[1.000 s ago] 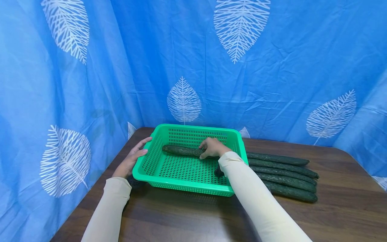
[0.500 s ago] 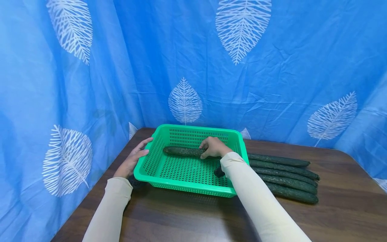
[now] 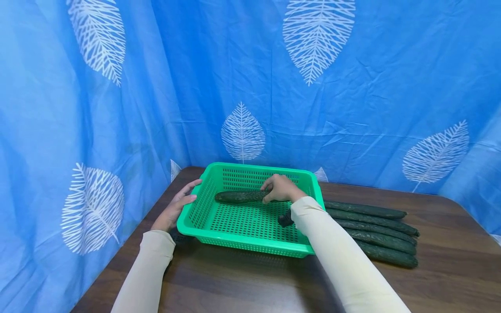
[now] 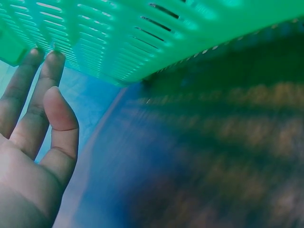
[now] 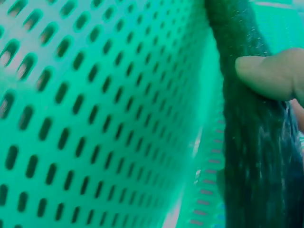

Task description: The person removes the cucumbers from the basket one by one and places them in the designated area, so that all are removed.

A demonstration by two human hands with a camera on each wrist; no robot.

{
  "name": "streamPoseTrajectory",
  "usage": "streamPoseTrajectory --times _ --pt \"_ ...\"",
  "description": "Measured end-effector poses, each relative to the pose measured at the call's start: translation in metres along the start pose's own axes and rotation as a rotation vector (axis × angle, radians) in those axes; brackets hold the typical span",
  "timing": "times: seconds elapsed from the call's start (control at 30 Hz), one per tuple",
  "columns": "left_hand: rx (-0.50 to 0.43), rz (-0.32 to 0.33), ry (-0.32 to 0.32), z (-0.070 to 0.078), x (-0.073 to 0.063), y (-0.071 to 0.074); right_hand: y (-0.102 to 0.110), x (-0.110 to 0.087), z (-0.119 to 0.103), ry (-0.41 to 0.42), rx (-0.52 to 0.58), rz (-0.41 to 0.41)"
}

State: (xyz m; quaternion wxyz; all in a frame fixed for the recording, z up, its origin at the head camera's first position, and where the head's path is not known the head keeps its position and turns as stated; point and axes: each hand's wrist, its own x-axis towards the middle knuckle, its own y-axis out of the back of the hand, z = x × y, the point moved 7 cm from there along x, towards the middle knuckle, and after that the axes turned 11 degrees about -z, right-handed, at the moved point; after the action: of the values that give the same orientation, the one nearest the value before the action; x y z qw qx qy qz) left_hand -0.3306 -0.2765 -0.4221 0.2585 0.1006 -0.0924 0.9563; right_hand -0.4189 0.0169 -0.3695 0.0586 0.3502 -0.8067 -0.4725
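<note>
A long dark-green cucumber [image 3: 238,197] lies lengthwise inside a green slotted plastic basket [image 3: 250,244], near its far wall. My right hand [image 3: 282,188] reaches into the basket and grips the cucumber toward its right part; that end is hidden behind the hand. In the right wrist view the thumb [image 5: 273,76] presses on the cucumber's bumpy skin [image 5: 256,142]. My left hand [image 3: 177,206] is at the basket's left end, fingers extended. Seen from the left wrist, its fingertips [image 4: 54,59] touch the outside of the basket wall [image 4: 147,33], with the thumb apart from it.
Several more cucumbers [image 3: 379,237] lie side by side on the brown wooden table [image 3: 442,221], right of the basket and partly behind the right sleeve [image 3: 344,261]. A blue curtain [image 3: 188,65] with white leaf prints hangs behind and to the left.
The head view has shifted slightly, so everything appears a little farther right and lower. Both hands, the basket and the cucumber keep nearly the same places relative to each other.
</note>
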Motion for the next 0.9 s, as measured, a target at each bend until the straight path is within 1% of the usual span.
streamPoseTrajectory --times 0.23,0.43,0.63,0.77,0.9 --pt "0.014 0.003 0.002 0.000 0.001 -0.002 0.008 -0.009 -0.006 -0.004 -0.007 0.042" --pt "0.010 0.007 0.004 0.001 0.001 -0.004 0.017 -0.020 -0.013 0.040 -0.010 0.046" --pt "0.017 0.040 0.029 -0.002 0.002 0.000 0.032 -0.038 -0.023 0.089 -0.018 0.076" --pt "0.012 0.036 0.023 -0.001 0.001 0.000 0.044 -0.050 -0.030 0.100 -0.040 0.097" --pt "0.013 0.037 0.025 0.000 -0.001 0.001 0.055 -0.065 -0.036 0.127 -0.045 0.136"
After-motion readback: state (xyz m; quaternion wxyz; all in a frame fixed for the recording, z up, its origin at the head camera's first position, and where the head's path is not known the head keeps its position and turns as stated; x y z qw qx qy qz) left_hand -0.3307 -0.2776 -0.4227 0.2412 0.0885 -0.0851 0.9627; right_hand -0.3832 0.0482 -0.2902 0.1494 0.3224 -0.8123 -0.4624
